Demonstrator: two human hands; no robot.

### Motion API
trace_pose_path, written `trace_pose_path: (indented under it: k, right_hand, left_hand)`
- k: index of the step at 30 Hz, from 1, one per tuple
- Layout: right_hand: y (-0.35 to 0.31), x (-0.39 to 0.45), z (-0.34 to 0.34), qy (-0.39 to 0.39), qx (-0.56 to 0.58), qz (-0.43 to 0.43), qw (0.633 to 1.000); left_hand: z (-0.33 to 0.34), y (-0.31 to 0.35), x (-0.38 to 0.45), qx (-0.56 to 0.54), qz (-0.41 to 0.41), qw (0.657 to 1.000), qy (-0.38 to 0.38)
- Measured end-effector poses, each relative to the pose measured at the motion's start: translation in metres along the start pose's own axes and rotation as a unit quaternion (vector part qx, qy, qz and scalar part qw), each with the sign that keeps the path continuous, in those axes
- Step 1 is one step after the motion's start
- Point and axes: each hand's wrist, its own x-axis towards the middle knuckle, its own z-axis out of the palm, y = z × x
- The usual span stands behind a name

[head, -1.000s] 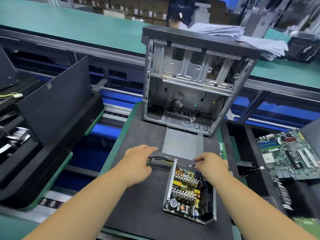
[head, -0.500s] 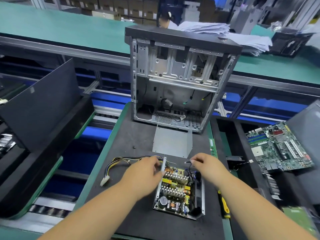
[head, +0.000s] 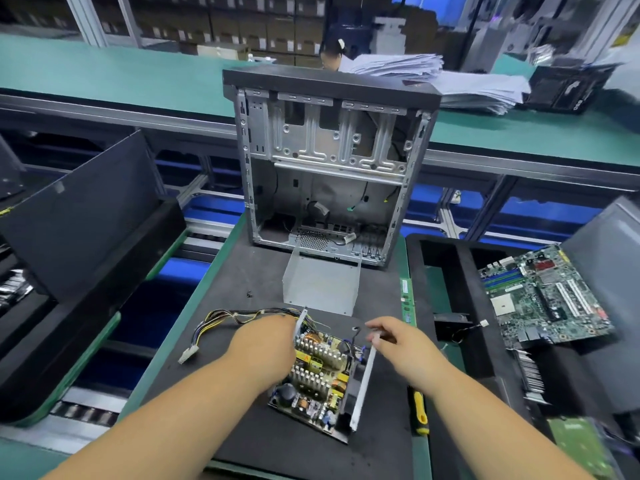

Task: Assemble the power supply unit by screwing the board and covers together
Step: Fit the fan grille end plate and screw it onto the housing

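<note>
The left hand (head: 263, 344) lies against the left wall of the open power supply (head: 320, 372), fingers curled over that wall's top edge where the cables leave the box. The right hand (head: 401, 344) pinches the far end of the box's right wall between thumb and fingertips, close to the top corner. The power supply sits on a dark mat (head: 242, 393), tilted a little so its near corner points toward the person. Its lid is off, and the circuit board (head: 317, 379) inside shows rows of metal fins, yellow parts and a black cylinder. A bundle of cables (head: 221, 318) runs out from under the left hand to the left and ends in a white plug (head: 188, 353) lying on the mat. Just beyond the box lies a bent grey metal cover (head: 320, 284), apart from both hands. Behind it stands an empty computer case (head: 329, 168) with its side open. A few small dark screws (head: 248, 294) lie on the mat left of the cover. A yellow-handled screwdriver (head: 420, 412) rests at the mat's right edge. Farther right, a green motherboard (head: 543, 296) lies in a black foam tray (head: 450, 268).
</note>
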Motion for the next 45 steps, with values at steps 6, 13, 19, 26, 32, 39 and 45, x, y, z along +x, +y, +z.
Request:
trace_pose_path:
  k: [6,13,19,26,32,39,45]
  right_hand:
    - [0.012,-0.013,-0.003,-0.026,0.018,-0.014,0.999]
    - [0.017,-0.034,0.008,-0.085,0.081,-0.028,0.993]
    - [0.01,-0.048,0.02,-0.145,0.088,-0.046,0.984]
    - [0.01,-0.033,0.011,-0.099,0.043,-0.067,0.992]
    - [0.02,-0.016,0.004,-0.055,-0.116,-0.099,0.987]
    - [0.025,-0.001,0.021,-0.058,-0.152,-0.13,0.978]
    - [0.026,0.011,0.032,-0.05,-0.157,-0.137,0.977]
  left_hand:
    - [-0.006,0.009,0.011,0.085,0.032,0.995,0.03]
    - [-0.018,0.02,0.028,0.167,0.041,0.985,0.016]
    - [-0.021,0.027,0.035,0.179,0.047,0.983,0.022]
    - [0.007,0.022,0.01,-0.035,0.076,0.989,0.125]
    - [0.03,0.021,-0.022,-0.05,0.016,0.988,0.144]
    - [0.043,0.02,-0.028,-0.049,-0.029,0.987,0.147]
    - [0.034,0.019,-0.022,-0.065,-0.042,0.982,0.173]
